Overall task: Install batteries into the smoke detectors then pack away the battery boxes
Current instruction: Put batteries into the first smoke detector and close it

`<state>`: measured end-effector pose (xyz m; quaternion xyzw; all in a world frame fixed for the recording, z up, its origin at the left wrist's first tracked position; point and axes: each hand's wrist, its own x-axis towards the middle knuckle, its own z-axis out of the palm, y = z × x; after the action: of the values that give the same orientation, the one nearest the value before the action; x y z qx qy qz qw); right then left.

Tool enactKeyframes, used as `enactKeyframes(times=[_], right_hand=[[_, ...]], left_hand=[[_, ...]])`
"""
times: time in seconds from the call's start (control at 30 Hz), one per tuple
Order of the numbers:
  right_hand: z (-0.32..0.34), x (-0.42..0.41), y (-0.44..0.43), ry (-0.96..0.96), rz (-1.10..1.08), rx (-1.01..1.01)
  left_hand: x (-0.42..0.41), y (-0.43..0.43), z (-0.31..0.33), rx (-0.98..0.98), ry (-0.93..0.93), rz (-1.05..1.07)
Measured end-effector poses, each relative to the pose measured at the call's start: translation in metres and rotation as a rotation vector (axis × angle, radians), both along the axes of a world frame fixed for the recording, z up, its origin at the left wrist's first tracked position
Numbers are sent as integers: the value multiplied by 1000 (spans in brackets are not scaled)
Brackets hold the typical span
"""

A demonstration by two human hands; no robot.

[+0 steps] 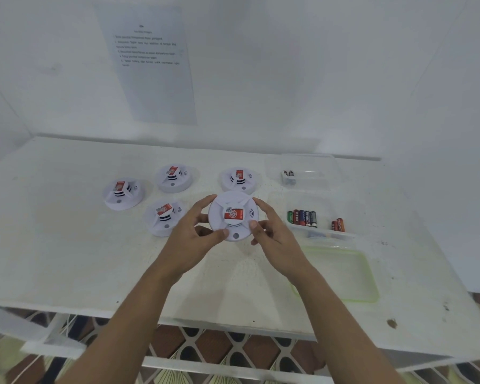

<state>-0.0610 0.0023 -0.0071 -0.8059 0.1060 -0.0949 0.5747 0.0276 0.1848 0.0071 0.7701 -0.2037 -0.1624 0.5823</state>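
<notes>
At frame centre, the left hand [196,231] and right hand [272,234] clamp a smoke detector [233,216] above the table [67,245], seemingly about to open it, so next a battery from the right-side battery box [320,234].

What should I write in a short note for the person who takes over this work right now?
Left hand and right hand: both hold one round white smoke detector above the white table.
Four other white detectors lie to the left and behind.
Near clear plastic box holds several batteries; far clear box holds two.
Green-rimmed lid lies at the right front.
Which detectors already hold batteries cannot be seen.
Left: boxes are open, not yet packed away.
</notes>
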Motion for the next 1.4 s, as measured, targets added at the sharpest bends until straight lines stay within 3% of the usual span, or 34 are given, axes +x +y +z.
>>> enactKeyframes(times=[0.5,1.4], right_hand=[[7,-1,-1,30,91,-28],[1,7,-9,34,54,-55]], left_hand=[[-2,2,-1,-20,-21,36],[0,-6,-8,12,-52,83]])
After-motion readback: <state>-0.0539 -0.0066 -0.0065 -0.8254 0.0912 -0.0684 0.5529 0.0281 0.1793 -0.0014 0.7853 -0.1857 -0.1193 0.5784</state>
